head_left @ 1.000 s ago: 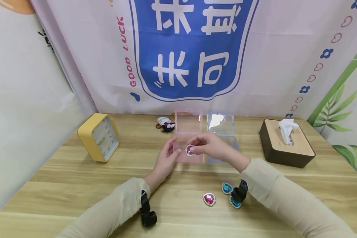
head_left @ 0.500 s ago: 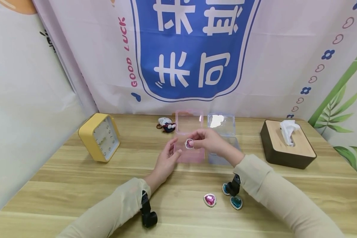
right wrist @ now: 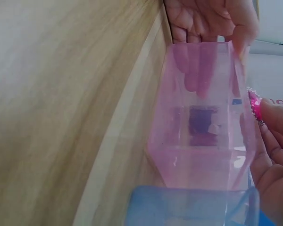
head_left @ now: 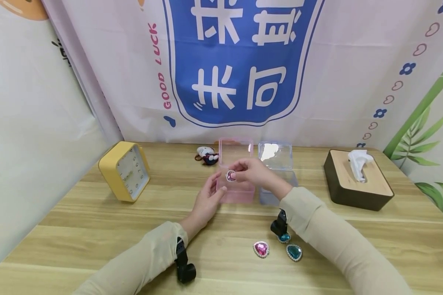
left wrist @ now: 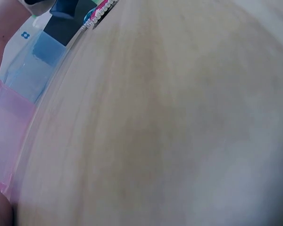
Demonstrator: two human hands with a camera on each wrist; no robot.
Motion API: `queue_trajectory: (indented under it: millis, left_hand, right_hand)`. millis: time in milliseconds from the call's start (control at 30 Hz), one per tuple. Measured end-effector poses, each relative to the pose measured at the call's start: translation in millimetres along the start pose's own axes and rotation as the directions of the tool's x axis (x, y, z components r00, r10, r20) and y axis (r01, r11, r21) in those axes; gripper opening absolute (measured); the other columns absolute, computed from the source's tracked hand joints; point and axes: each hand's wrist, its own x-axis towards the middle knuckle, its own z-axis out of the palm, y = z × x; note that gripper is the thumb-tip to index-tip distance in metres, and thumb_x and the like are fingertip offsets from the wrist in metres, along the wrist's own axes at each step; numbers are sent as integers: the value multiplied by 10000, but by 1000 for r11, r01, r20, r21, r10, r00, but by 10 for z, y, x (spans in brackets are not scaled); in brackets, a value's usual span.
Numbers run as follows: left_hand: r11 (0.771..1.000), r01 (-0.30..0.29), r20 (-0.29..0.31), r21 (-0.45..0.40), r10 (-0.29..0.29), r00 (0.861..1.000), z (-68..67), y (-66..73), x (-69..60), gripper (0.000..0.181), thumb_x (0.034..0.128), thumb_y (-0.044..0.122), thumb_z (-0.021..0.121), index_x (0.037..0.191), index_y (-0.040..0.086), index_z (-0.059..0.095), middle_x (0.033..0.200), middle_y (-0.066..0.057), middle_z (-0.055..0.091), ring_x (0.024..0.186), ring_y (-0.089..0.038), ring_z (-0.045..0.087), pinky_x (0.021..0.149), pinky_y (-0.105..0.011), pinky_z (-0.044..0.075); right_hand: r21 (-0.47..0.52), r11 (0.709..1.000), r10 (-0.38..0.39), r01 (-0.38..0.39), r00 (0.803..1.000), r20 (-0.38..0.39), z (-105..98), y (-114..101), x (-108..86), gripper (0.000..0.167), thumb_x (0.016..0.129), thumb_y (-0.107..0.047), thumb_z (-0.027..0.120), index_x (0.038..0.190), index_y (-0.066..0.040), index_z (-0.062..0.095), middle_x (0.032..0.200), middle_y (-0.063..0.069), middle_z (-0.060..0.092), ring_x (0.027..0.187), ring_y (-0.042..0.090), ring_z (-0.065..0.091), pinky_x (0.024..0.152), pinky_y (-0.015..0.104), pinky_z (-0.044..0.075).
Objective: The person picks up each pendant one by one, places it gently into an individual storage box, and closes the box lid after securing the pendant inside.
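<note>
My right hand [head_left: 256, 175] pinches a pink gem [head_left: 229, 176] edged with small clear stones, between thumb and fingers. The gem is over the open pink box [head_left: 240, 197], and in the right wrist view that gem [right wrist: 254, 104] is just beyond the box's rim. My left hand [head_left: 206, 200] rests against the left side of the pink box, its fingers fairly straight and seen through the wall in the right wrist view. On the table lie a second pink gem [head_left: 261, 249], a teal gem [head_left: 294, 252] and a blue gem [head_left: 284, 238], partly covered by the right wrist camera.
An open blue box [head_left: 269, 198] stands right of the pink one, its clear lid [head_left: 275, 155] raised. Behind is a small doll charm [head_left: 208, 156]. A yellow clock [head_left: 123, 171] stands left, a tissue box [head_left: 358, 180] right. A printed cloth [head_left: 133, 82] hangs behind the table.
My right hand has moved the pink gem slightly left and farther back above the pink box. Its wrist camera has shifted left, uncovering the teal gem. My left hand has stayed at the box's side.
</note>
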Motion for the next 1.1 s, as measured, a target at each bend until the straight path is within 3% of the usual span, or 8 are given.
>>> queue_trajectory:
  millis: [133, 300, 533, 767, 1100]
  left_hand:
    - [1000, -3, 0, -10, 3, 1000, 3, -1, 5, 509, 890, 103, 556, 1376, 104, 404, 1411, -210, 400, 1291, -341, 394, 1099, -431, 312]
    - [1000, 0, -1, -14, 0, 1000, 7, -11, 7, 519, 886, 99, 555, 1380, 111, 400, 1392, -208, 425, 1280, -326, 413, 1096, -414, 320]
    - [1000, 9, -2, -12, -9, 1000, 3, -3, 5, 523, 883, 106, 557, 1381, 114, 400, 1417, -196, 398, 1303, -326, 383, 1106, -415, 301]
    - [1000, -14, 0, -12, 14, 1000, 3, -11, 8, 506, 901, 103, 543, 1383, 84, 390, 1404, -228, 401, 1294, -341, 391, 1102, -434, 305]
    - [1000, -29, 7, -12, 29, 1000, 1, -20, 6, 513, 899, 105, 547, 1379, 39, 379, 1401, -260, 386, 1296, -365, 377, 1105, -457, 291]
  right_hand:
    - [-114, 993, -7, 11, 999, 34, 32, 17, 71, 249, 822, -36, 657, 1066, 8, 629, 948, 112, 667, 849, 164, 625, 794, 267, 550]
    - [-283, 956, -41, 73, 992, 118, 53, 39, 127, 209, 802, -10, 662, 1011, -5, 658, 898, 85, 685, 825, 159, 624, 786, 247, 535]
    - [-377, 919, -37, 116, 977, 211, 73, 34, 155, 225, 780, 44, 641, 990, -25, 682, 868, 54, 690, 788, 132, 616, 753, 222, 532]
    - [-451, 889, 16, 78, 979, 201, 131, -2, 165, 283, 768, 90, 617, 1024, -12, 679, 900, 79, 689, 798, 147, 617, 708, 207, 540]
    - [-591, 805, 32, 46, 992, 121, 206, -19, 170, 263, 745, 46, 655, 983, -55, 699, 875, 48, 687, 802, 160, 602, 750, 252, 522]
